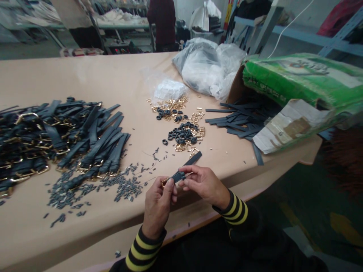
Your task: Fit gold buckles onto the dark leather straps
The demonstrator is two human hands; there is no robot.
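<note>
My left hand [159, 204] and my right hand [205, 185] are raised above the table's front edge, both pinching a short dark strap [179, 176]. A gold buckle [164, 182] shows at its end beside my left fingers, and the free end of the strap points away to the upper right. Nearest my hands on the tabletop lie scattered small dark sleeves [126, 187]. Beyond them are black loops and gold buckles [184, 136] in a loose heap. Farther left is a large pile of dark straps with gold buckles [59, 138].
The peach-coloured table [85, 77] carries a white plastic bag [205, 68] and a smaller bagged white bundle [170, 89]. A green cardboard box [300, 79] lies tipped at right beside loose dark strap blanks [238, 120]. A person [161, 22] stands beyond the table near shelves.
</note>
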